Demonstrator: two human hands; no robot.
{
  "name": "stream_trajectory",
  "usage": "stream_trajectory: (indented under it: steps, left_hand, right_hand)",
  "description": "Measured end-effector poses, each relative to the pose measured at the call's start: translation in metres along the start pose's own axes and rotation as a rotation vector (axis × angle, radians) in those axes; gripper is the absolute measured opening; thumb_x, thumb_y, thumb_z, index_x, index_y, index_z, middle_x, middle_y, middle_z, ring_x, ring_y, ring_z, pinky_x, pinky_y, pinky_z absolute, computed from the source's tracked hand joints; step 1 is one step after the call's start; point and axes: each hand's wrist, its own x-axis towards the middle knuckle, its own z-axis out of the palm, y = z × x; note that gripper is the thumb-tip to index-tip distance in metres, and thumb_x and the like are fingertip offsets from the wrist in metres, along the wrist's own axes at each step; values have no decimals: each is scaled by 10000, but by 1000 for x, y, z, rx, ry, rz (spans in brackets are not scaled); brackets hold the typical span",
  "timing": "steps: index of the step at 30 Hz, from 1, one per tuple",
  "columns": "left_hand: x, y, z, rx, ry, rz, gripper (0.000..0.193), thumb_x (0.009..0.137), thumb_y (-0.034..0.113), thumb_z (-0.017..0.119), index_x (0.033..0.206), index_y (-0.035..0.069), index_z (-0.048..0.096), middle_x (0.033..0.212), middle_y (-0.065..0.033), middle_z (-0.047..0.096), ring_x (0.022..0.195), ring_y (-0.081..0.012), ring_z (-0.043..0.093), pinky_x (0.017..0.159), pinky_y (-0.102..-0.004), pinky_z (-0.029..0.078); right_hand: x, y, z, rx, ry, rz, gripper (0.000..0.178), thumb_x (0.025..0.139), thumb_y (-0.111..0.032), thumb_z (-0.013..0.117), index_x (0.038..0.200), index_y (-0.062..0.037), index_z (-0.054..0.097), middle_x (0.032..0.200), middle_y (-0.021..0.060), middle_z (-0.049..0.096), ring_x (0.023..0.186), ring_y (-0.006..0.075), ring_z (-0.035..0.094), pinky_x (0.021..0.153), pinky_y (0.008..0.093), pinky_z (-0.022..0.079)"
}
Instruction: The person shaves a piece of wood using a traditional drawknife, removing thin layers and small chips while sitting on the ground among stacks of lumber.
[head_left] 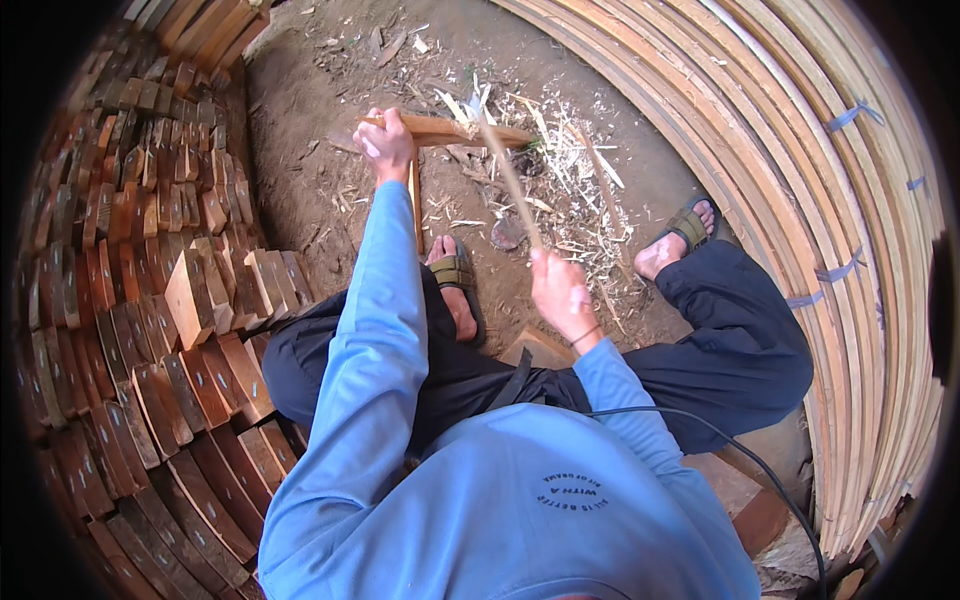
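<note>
My left hand is closed round one end of a short wooden piece, which lies roughly crosswise over the ground. My right hand, nearer to me, grips the light wooden handle of a hatchet-like tool. Its pale, shiny head is smeared by motion and meets or overlaps the wooden piece; I cannot tell whether it touches. A narrow strip of wood stretches from below my left hand toward my left foot.
Pale wood chips and splinters litter the dirt floor. Stacked cut blocks rise along the left. Long bundled strips, tied with bluish bands, curve along the right. My right foot stands beside the chips. A black cable crosses my lap.
</note>
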Motion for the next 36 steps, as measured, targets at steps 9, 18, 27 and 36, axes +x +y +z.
stream_trajectory:
  steps: [9, 18, 27, 36]
  left_hand:
    - [-5, 0, -7, 39, -12, -28, 368, 822, 223, 521, 674, -103, 608, 671, -329, 610, 636, -481, 622, 681, -534, 456]
    - [-9, -5, -1, 4, 31, -5, 375, 823, 226, 521, 662, -112, 548, 611, -297, 561, 595, -431, 590, 643, -531, 413]
    - [-13, -4, 3, 24, 103, 89, 381, 831, 240, 527, 689, -106, 601, 679, -344, 608, 668, -470, 642, 705, -544, 462]
    - [-4, -2, -2, 25, 52, -6, 370, 826, 232, 543, 696, -112, 585, 654, -318, 592, 634, -443, 632, 657, -539, 431]
  right_hand:
    - [-3, -27, -22, 103, 178, -23, 398, 1034, -280, 478, 847, 50, 595, 629, 271, 605, 623, 469, 631, 561, 527, 474]
    - [-2, -8, -5, 48, 146, -26, 448, 1036, -318, 489, 808, 49, 607, 654, 244, 596, 638, 460, 599, 595, 501, 454]
    - [-8, 16, 19, -67, -118, 58, 492, 1035, -343, 457, 842, 74, 635, 741, 333, 614, 802, 517, 622, 774, 567, 484]
    - [-3, 12, 25, 2, 38, -24, 467, 1045, -360, 443, 898, 46, 621, 710, 295, 621, 719, 501, 623, 676, 558, 490]
